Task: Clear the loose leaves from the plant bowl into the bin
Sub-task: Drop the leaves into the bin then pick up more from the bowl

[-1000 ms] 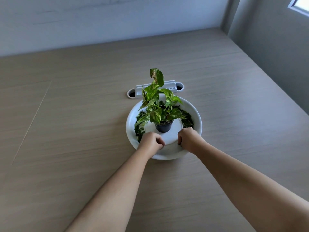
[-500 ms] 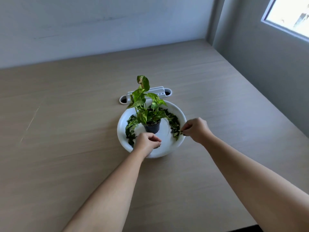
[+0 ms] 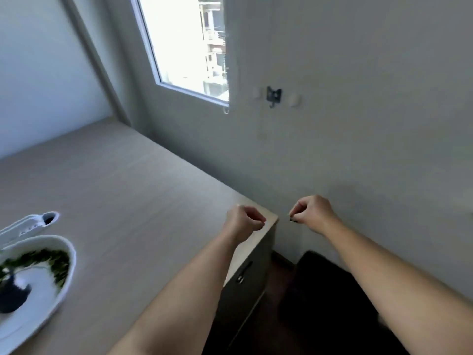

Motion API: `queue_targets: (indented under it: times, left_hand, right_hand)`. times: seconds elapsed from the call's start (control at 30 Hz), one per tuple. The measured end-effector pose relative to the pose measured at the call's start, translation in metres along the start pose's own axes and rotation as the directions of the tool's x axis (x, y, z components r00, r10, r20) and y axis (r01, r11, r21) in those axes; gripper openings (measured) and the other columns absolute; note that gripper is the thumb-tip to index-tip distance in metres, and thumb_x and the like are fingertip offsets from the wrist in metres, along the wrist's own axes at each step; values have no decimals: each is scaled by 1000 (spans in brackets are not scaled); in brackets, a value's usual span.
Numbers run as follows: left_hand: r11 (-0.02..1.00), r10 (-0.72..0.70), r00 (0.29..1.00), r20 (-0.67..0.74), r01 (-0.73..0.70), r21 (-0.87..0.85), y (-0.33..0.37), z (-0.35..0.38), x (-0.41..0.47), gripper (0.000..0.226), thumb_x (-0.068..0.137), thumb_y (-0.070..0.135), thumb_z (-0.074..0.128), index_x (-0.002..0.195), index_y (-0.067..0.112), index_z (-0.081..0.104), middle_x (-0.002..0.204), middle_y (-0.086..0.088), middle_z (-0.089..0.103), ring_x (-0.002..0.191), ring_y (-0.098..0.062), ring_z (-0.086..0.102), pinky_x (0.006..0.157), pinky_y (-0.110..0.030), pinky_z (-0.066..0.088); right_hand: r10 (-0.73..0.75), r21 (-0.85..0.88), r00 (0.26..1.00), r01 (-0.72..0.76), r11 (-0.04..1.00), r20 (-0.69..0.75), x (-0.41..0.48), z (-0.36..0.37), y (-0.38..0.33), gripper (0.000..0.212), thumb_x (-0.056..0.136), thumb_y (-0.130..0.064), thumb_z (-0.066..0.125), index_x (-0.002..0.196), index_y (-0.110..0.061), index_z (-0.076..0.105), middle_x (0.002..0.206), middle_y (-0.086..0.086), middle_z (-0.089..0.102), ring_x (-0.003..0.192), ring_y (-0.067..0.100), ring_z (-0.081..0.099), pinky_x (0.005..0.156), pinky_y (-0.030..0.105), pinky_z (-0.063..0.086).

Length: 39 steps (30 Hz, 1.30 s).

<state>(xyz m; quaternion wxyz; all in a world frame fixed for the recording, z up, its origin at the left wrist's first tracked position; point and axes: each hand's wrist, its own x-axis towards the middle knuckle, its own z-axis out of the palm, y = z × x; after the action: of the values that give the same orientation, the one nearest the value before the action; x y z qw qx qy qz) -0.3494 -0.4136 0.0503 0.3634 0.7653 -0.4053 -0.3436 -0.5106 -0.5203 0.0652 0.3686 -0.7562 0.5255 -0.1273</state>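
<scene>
The white plant bowl [image 3: 69, 254] lies at the far left on the table, blurred, with a ring of loose leaves [image 3: 58, 266] and a small dark pot [image 3: 12, 297] in it. My left hand [image 3: 244, 221] is a closed fist above the table's right corner; no leaf shows in it. Just past the table edge, my right hand [image 3: 313, 212] pinches a small dark leaf piece [image 3: 293, 220] between its fingertips. Below the right forearm, on the floor by the wall, stands a dark bin [image 3: 327, 298].
The wooden table [image 3: 128, 201] ends at a corner near my hands, with a grey drawer front and handle [image 3: 243, 272] below it. A white cable-port cover [image 3: 28, 224] lies behind the bowl. A wall and a window [image 3: 184, 47] are close on the right.
My view has swung right, away from the bowl. Both hands have left the bowl and moved right to the table's corner, the right one carrying a leaf piece beyond the edge.
</scene>
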Motion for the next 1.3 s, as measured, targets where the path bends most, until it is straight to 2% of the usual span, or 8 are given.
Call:
queue_targets:
  times: [0.07,0.13,0.3,0.43,0.57,0.8,1.03,1.3]
  left_hand:
    - [988,107,989,98,-117,99,36,64,18,11,71,3,71,72,14,76,69,-8,70,59,-5,60,69,-24,56]
    - [967,156,966,205,-192,170,61,116,27,10,71,5,72,77,12,77,64,-1,66,52,4,52,63,-16,48]
    - [921,126,880,459,-275,275,75,212,39,10,74,3,69,80,8,76,64,5,62,59,-3,54,49,2,38]
    - [866,15,823,568,-294,404,33,263,54,13,73,3,68,80,10,76,78,-4,71,73,-7,59,64,-12,42]
    - [834,-112,800,589,-247,494,-15,291,80,12,79,3,66,83,10,76,88,-7,74,73,-8,58,69,-17,46]
    - [844,-150,808,570,-196,499,-50,338,132,8,84,8,67,90,9,72,98,-8,72,89,-16,64,73,-20,47]
    - [796,-151,775,614,-273,541,-51,349,151,26,88,25,64,111,12,65,122,-8,63,108,-24,60,85,-31,49]
    - [805,-94,827,554,-265,531,4,295,137,25,85,25,65,108,14,66,116,-8,67,110,-25,62,91,-30,48]
  right_hand:
    - [106,44,992,-103,994,-62,-9,-43,57,26,69,5,69,57,-17,68,66,12,69,53,9,60,52,9,46]
    - [208,66,971,-202,977,-115,-21,-69,106,15,70,4,71,65,-10,73,70,14,71,50,4,56,45,2,42]
    - [420,114,890,-406,907,-176,-44,-83,205,8,70,1,72,73,-5,76,82,13,76,65,13,62,53,10,42]
    - [554,109,821,-543,833,-137,-52,-57,262,15,71,-1,69,65,-14,74,79,9,75,65,16,61,48,11,37]
    - [638,153,764,-622,768,-94,-46,-21,308,33,74,-2,68,52,-23,60,77,10,72,60,14,59,58,22,45]
    - [685,191,722,-662,725,-96,0,24,355,16,79,-4,66,71,-16,74,89,6,74,80,16,65,69,22,46]
    - [694,195,713,-671,715,-93,9,22,363,16,84,-10,62,95,-15,73,108,8,70,100,22,64,83,22,44]
    - [564,153,812,-544,825,-151,16,-40,302,19,83,-6,58,96,-11,71,106,8,71,95,22,64,82,22,44]
